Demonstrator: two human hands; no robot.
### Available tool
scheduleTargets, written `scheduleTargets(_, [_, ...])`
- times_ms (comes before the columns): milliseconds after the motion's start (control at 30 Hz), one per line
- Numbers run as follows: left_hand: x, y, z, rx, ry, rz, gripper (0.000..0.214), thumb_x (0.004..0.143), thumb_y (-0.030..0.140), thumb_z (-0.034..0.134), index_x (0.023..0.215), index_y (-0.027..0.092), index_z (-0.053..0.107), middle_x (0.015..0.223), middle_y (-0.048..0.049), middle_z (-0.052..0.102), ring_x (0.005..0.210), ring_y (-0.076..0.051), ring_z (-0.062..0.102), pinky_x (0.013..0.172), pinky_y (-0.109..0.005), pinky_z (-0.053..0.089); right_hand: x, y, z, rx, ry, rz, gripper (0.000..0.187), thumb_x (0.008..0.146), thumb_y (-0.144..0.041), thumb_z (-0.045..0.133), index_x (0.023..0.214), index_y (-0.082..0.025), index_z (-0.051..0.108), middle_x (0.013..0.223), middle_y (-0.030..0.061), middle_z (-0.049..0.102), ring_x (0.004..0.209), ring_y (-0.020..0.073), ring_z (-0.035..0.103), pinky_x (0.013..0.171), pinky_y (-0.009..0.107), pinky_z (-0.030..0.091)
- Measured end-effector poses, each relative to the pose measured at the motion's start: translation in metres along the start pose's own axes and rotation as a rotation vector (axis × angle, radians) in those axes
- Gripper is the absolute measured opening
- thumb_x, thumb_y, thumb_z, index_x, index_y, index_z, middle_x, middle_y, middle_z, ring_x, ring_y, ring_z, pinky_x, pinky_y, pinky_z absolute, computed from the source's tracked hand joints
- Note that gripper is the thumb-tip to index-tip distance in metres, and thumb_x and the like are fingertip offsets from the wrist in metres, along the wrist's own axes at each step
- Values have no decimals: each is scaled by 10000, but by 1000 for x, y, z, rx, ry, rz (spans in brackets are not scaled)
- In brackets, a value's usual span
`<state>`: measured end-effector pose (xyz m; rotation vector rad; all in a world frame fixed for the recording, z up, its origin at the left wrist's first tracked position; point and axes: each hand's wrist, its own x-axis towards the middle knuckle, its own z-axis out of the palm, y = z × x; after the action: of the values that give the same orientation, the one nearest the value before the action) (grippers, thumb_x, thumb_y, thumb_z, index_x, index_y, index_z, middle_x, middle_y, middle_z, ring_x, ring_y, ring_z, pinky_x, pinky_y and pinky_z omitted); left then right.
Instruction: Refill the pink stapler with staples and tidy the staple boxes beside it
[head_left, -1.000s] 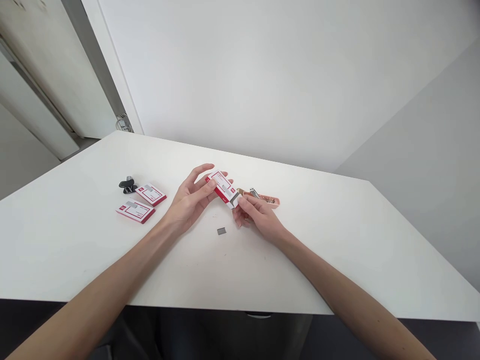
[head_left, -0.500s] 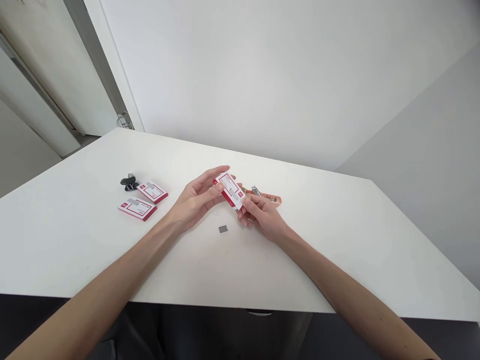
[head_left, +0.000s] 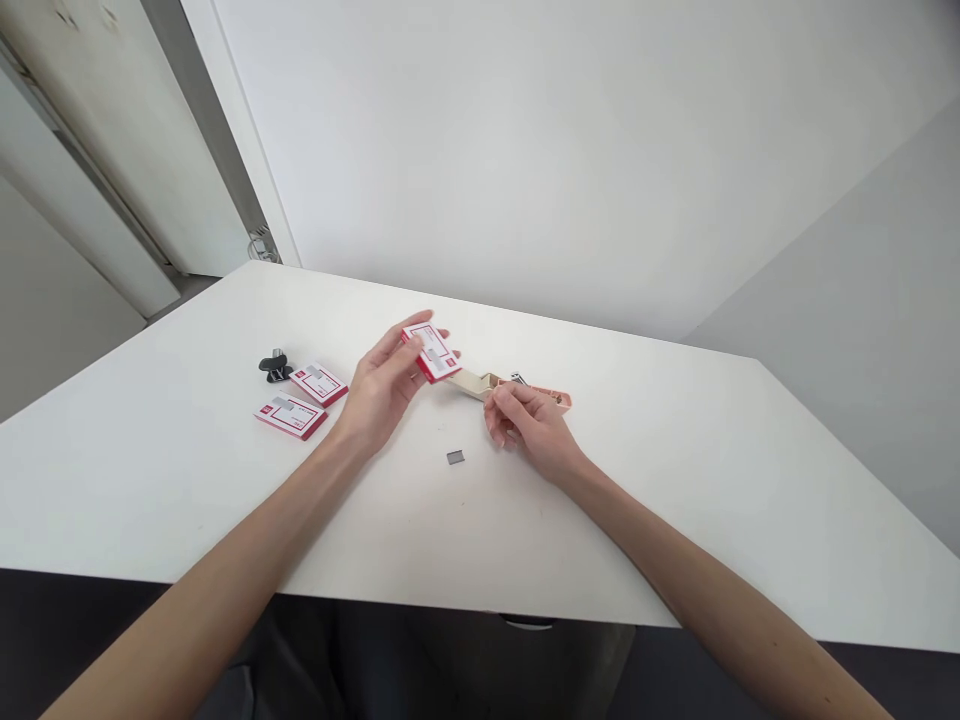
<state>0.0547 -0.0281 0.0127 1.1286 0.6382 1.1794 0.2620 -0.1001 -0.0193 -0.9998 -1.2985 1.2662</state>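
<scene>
My left hand (head_left: 384, 380) grips a small red-and-white staple box (head_left: 431, 352) between thumb and fingers, raised over the table. To its right, my right hand (head_left: 529, 420) is closed, thumb against curled fingers; whatever may be in them is hidden. Just behind the right hand lies an opened stapler (head_left: 555, 396), salmon pink with a cream part stretching left toward the box. My right hand covers part of it. A short grey strip of staples (head_left: 455, 457) rests on the table in front of both hands.
Two more red-and-white boxes (head_left: 291, 416) lie on the left of the white table (head_left: 360, 550), beside a small black staple remover (head_left: 276, 366). A wall (head_left: 510, 170) rises behind the table's back edge. Some cables (head_left: 260, 245) show beyond the far left corner.
My left hand has carried the staple box left and up, away from my right hand. My right hand has let go of the box and is now closed by the stapler.
</scene>
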Motion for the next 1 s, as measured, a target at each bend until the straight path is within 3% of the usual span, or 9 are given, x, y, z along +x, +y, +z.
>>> scheduleTargets(200, [7, -6, -14, 481, 286, 252, 508, 995, 415, 617, 1482, 287, 554, 1368, -96, 663, 1012, -215, 700, 925, -356, 568, -4, -2, 5, -136, -61, -8, 365, 993, -553, 657, 872, -210, 674, 754, -5, 676, 602, 117, 584, 613, 288, 491])
scheduleTargets(367, [9, -18, -27, 907, 313, 341, 378, 1030, 281, 469, 1375, 253, 619, 1500, -146, 486, 957, -211, 672, 967, -432, 546, -6, 1, 9, -259, -109, -56, 337, 1008, -507, 646, 856, -207, 668, 750, 10, 697, 606, 126, 603, 612, 289, 508])
scheduleTargets(500, [12, -24, -38, 1098, 328, 303, 405, 974, 211, 458, 1351, 230, 607, 1573, -176, 373, 1055, -288, 666, 989, -541, 531, -6, 3, 8, -318, -151, -70, 330, 1013, -493, 637, 848, -209, 677, 762, 22, 714, 611, 134, 620, 606, 292, 516])
scheduleTargets(567, [12, -26, -40, 1182, 340, 307, 436, 942, 182, 466, 1360, 192, 589, 1586, -216, 348, 1205, -374, 619, 1053, -625, 475, -6, 4, 7, -328, -169, -70, 327, 1018, -486, 629, 848, -210, 678, 769, 26, 718, 616, 138, 625, 610, 296, 520])
scheduleTargets(667, [11, -30, -41, 1314, 343, 396, 437, 899, 178, 517, 1329, 156, 595, 1565, -242, 388, 1477, -471, 376, 1192, -712, 286, -6, 5, 8, -349, -183, -68, 312, 1027, -464, 612, 852, -213, 674, 776, 26, 720, 631, 143, 637, 612, 297, 518])
scheduleTargets(733, [10, -33, -42, 1374, 297, 427, 413, 887, 206, 546, 1292, 159, 611, 1502, -231, 472, 1540, -476, 270, 1245, -726, 162, -6, 6, 9, -395, -166, -101, 273, 1026, -424, 612, 863, -215, 679, 779, 23, 717, 647, 144, 636, 605, 291, 507])
scheduleTargets(900, [10, -37, -47, 1373, 268, 404, 414, 865, 172, 508, 1259, 161, 634, 1367, -224, 590, 1559, -456, 242, 1260, -743, 34, -7, 6, 7, -573, -149, -313, 68, 958, -293, 704, 965, -227, 688, 888, 25, 691, 780, 161, 629, 660, 295, 509])
scheduleTargets(1000, [10, -35, -49, 1365, 292, 404, 458, 843, 125, 472, 1272, 171, 628, 1392, -212, 584, 1568, -434, 235, 1264, -733, 18, -6, 7, 3, -662, -202, -379, 202, 915, -315, 784, 1081, -247, 690, 1027, 46, 666, 882, 182, 628, 811, 352, 565])
